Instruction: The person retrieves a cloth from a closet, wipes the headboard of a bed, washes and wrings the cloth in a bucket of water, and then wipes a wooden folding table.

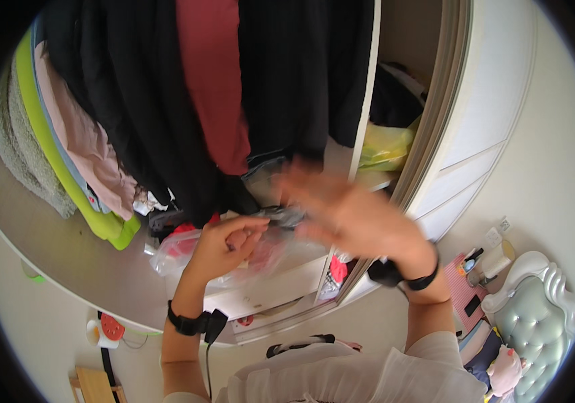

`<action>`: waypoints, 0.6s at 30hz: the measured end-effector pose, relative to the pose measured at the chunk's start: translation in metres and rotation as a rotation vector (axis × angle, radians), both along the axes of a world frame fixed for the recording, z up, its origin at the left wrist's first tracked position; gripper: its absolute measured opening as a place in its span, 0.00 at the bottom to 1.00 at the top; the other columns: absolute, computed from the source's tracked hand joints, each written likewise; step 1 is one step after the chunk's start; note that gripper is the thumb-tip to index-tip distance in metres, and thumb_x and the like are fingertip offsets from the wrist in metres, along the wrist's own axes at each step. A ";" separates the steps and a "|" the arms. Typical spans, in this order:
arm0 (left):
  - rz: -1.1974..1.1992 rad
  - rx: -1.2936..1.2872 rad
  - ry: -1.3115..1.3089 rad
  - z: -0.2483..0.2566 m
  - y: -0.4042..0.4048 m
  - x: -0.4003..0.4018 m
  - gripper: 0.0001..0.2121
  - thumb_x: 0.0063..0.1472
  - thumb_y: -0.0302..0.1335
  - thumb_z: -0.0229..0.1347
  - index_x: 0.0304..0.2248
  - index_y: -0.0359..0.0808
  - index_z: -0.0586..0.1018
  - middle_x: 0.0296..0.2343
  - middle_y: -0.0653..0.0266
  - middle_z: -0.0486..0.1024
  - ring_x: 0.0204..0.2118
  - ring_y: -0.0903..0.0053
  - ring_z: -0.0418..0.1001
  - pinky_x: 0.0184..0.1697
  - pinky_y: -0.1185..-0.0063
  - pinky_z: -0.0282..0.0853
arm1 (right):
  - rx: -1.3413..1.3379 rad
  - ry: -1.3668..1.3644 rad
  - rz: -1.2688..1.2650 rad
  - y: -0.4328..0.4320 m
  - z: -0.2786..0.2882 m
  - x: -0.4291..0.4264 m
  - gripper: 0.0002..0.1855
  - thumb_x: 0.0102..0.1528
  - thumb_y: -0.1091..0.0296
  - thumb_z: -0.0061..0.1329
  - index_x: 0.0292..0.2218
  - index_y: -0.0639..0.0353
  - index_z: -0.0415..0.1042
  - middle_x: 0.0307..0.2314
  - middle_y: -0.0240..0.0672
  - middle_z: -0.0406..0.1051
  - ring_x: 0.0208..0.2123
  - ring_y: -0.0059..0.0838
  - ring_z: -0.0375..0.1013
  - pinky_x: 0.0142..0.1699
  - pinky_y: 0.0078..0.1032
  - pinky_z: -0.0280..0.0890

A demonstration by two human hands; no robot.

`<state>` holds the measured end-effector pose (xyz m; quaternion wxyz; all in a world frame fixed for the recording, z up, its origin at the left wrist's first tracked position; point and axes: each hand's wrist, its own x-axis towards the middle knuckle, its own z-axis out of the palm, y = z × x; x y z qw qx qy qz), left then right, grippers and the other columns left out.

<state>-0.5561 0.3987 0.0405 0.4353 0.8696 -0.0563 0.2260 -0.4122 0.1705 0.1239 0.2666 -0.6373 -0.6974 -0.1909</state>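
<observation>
My left hand is over the shelf of an open wardrobe, with thumb and forefinger brought close together. A grey, shiny crumpled item lies right by its fingertips; whether the fingers grip it cannot be told. Blurred by motion, my right hand has its fingers apart, near the hems of the hanging clothes, and seems to hold nothing. Below and around the left hand are clear plastic bags with red and pink contents. Dark garments and a red garment hang just above both hands.
At left hang a lime-green garment, a pink garment and a grey fleece. A wardrobe divider and sliding-door frame stand at right, with a yellow bag between. A drawer front is below the shelf.
</observation>
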 end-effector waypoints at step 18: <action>0.072 -0.278 0.159 -0.052 -0.009 -0.017 0.13 0.59 0.18 0.54 0.44 0.33 0.78 0.26 0.69 0.78 0.23 0.89 0.74 0.26 0.87 0.69 | 0.214 -0.066 -0.026 0.013 0.018 -0.009 0.32 0.52 0.70 0.55 0.57 0.60 0.65 0.56 0.46 0.63 0.58 0.45 0.63 0.60 0.36 0.61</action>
